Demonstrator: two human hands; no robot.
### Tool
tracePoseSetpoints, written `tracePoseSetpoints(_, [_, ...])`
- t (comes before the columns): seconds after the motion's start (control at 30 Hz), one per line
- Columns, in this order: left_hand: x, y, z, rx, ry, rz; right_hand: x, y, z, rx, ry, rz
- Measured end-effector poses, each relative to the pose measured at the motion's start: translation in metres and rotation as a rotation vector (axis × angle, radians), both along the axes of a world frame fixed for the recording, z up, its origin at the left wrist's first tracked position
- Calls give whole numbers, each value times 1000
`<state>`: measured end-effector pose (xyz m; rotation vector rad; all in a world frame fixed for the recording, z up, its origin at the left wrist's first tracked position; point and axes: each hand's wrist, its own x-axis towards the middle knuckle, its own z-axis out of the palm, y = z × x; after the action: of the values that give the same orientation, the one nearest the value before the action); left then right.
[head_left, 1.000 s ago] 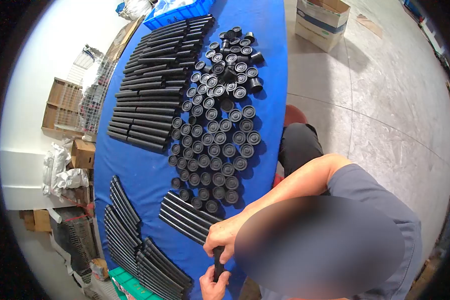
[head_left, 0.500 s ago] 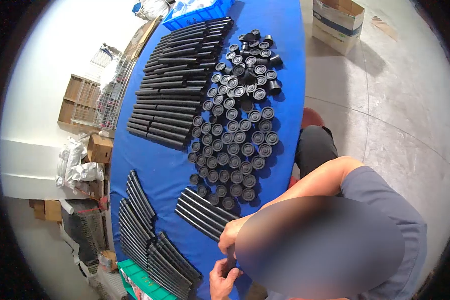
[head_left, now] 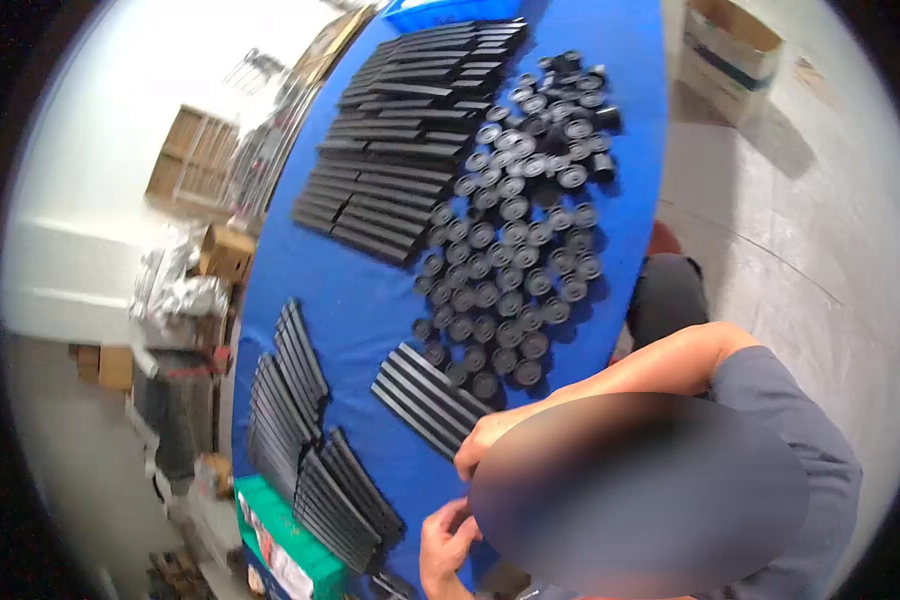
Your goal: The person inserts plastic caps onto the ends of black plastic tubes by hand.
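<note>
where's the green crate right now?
Head view, bottom left: the green plastic crate sits at the blue table's near-left corner, beside stacked black tubes.

Blue-covered table (head_left: 370, 310). Black tubes (head_left: 390, 190) stacked at 11 o'clock, round caps (head_left: 510, 260) at 12. More tube rows (head_left: 300, 440) at 8.

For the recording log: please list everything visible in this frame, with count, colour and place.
table: one, blue cover, centre.
long tubes: many, black, rows at far left of table.
caps: many, black, round, clustered right of the tubes.
tube group: several, black, near edge beside the hands.
tube stacks: many, black, near left.
green crate: one, bottom left.
cardboard box: one, on floor, top right.
left hand: bottom edge; contents unclear.
right hand: above it, partly hidden.
</note>
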<state>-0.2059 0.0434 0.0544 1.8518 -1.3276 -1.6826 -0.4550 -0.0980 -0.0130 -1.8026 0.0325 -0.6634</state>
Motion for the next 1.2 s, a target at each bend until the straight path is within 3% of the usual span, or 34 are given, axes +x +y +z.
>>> tracePoseSetpoints(0.07, [-7,-2,2,-105,-36,-90,-7,-3,15,136,218,115])
tracePoseSetpoints(0.1, [-7,-4,2,-158,-66,-131,-5,-2,11,58,146,81])
tracePoseSetpoints(0.17, [2,1,-3,20,141,-26,-5,-5,15,-70,36,121])
tracePoseSetpoints(0.27, [-2,-6,2,115,295,-47,-10,-10,19,-3,-12,101])
tracePoseSetpoints(0.4, [-11,-1,-2,-60,15,-107,-16,-15,38,177,241,104])
tracePoseSetpoints(0.53, [-2,0,-10,109,448,-29,-11,-16,25,51,-23,59])
tracePoseSetpoints(0.67, [-2,5,-14,94,350,-15,-16,-21,41,149,181,39])
tracePoseSetpoints(0.77, [-9,7,-21,-55,320,-46,-14,-20,32,125,179,37])
tracePoseSetpoints(0.87, [-9,7,-20,77,568,153,-12,-20,37,96,122,16])
tracePoseSetpoints(1.0, [-6,8,-21,-14,347,111,-15,-22,54,312,316,-17])
tracePoseSetpoints(1.07, [-11,2,-12,-92,165,7,-12,-20,40,194,248,-45])
tracePoseSetpoints(1.2, [-16,8,-15,-167,132,69,-10,-20,34,132,160,-66])
